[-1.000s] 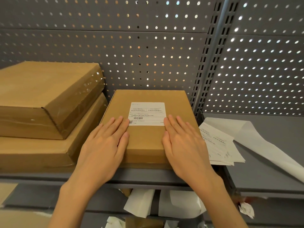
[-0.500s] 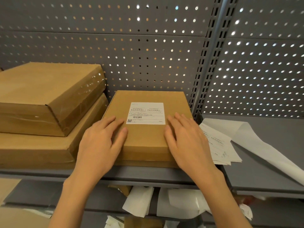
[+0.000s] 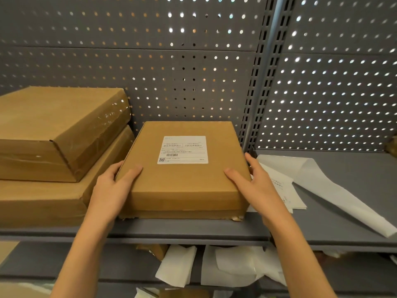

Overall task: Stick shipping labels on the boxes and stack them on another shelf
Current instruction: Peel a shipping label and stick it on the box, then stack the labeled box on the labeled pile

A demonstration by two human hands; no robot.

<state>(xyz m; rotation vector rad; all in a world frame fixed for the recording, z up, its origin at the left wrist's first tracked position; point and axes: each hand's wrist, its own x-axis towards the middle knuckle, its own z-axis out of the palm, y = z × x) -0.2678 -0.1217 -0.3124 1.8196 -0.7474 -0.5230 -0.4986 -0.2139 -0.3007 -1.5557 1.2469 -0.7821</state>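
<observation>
Both hands grasping a labelled box at its two sides.
Left hand (image 3: 111, 191) and right hand (image 3: 257, 186): thumbs on the lid, fingers curled round the side walls. Flat brown box (image 3: 184, 181), white shipping label (image 3: 183, 149) on top, near the shelf (image 3: 193, 230) front lip. Stacked boxes (image 3: 53, 151) close at left; loose paper sheets (image 3: 285, 188) at right.

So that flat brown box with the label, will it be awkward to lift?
Probably not. The labelled box looks stiff, its flat top holding shape under the thumbs. It is wide and low, so unlikely to tip. The left hand and right hand clasp opposite sides; plain cardboard should grip well.
</observation>
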